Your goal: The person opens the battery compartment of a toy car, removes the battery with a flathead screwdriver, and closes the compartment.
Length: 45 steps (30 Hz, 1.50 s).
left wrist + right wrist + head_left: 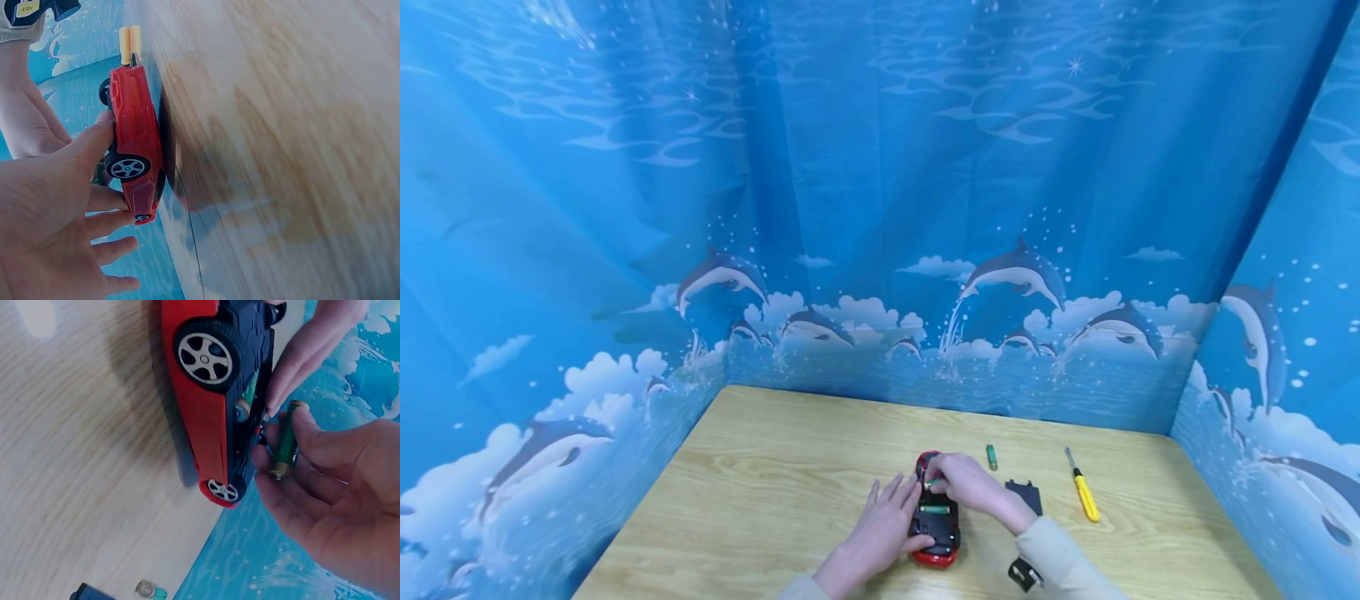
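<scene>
A red toy car (936,557) lies upside down on the table, its black underside up and its battery compartment uncovered. One green battery (250,391) sits in that compartment. My right hand (966,481) is over the far half of the car, pinching another green battery (287,440) between thumb and fingers, close above the compartment. My left hand (883,521) rests against the car's left side, thumb on the underside, the other fingers straight and spread. In the left wrist view the car's red side (134,106) and wheels face the camera.
A loose green battery (992,457) lies beyond my right hand. The black battery cover (1026,497) is beside my right forearm, partly hidden by it. Farther right lies a yellow-handled screwdriver (1084,492). Blue dolphin-print curtains (880,208) border the wooden table (775,467).
</scene>
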### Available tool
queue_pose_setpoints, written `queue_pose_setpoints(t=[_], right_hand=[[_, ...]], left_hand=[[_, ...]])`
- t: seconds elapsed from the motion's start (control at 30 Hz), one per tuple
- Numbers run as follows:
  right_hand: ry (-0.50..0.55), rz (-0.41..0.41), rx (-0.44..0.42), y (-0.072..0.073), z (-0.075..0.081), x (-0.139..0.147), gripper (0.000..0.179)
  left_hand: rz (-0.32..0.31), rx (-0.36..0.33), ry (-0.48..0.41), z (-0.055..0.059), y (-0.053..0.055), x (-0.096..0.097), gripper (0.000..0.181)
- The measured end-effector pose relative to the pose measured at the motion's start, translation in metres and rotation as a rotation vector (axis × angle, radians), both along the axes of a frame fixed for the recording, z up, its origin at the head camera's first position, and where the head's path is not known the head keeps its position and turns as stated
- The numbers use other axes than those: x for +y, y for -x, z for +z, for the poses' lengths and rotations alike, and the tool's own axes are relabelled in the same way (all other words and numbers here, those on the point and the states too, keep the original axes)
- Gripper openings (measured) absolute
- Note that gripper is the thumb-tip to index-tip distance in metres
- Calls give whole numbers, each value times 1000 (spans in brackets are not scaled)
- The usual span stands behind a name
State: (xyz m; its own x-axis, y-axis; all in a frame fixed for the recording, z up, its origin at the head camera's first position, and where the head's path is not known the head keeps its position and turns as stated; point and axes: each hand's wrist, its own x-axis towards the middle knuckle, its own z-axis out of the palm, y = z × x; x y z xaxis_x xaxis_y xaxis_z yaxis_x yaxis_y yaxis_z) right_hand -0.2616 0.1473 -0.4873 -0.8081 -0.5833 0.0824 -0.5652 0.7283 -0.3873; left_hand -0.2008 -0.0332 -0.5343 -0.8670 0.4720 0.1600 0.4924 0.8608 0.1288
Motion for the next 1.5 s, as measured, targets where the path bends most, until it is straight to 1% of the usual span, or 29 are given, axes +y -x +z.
queue_pose_setpoints(t=[0.1, 0.27, 0.37, 0.47, 0.57, 0.67, 0.77, 0.9, 1.0, 1.07, 1.2, 1.33, 1.5], right_hand=[[54, -14, -17, 3, 1, 5, 6], [142, -30, -31, 7, 1, 11, 16], [210, -53, -69, 9, -1, 15, 17], [315, -90, -146, 14, -2, 23, 16], [416, -141, -199, 20, -4, 32, 18], [475, -213, -223, 27, -6, 43, 21], [523, -315, -251, 32, -5, 51, 22], [562, -443, -272, 38, -5, 62, 24], [580, -499, -275, 43, -7, 72, 25], [592, -519, -275, 47, -9, 79, 26], [574, -539, -257, 52, -14, 92, 29], [520, -580, -227, 57, -20, 104, 27], [436, -626, -204, 63, -29, 114, 21]], left_hand=[[5, -11, -2, 1, 0, 0, 81], [8, -19, 2, 1, 1, 1, 81], [6, -8, 2, 1, 1, 1, 81], [3, -3, -3, 1, 0, 1, 82], [5, -7, -5, 1, 0, 1, 82], [8, -12, -9, 0, 0, 1, 82], [11, -12, -9, 0, 0, 1, 83], [13, -10, 2, -1, 0, 0, 83], [12, -14, 7, -3, 0, 0, 83], [12, -18, 9, -3, 1, 0, 83], [14, -34, 4, -3, 0, 0, 84], [14, -43, -6, -2, 0, 0, 83], [16, -34, 2, -1, 0, 0, 84]])
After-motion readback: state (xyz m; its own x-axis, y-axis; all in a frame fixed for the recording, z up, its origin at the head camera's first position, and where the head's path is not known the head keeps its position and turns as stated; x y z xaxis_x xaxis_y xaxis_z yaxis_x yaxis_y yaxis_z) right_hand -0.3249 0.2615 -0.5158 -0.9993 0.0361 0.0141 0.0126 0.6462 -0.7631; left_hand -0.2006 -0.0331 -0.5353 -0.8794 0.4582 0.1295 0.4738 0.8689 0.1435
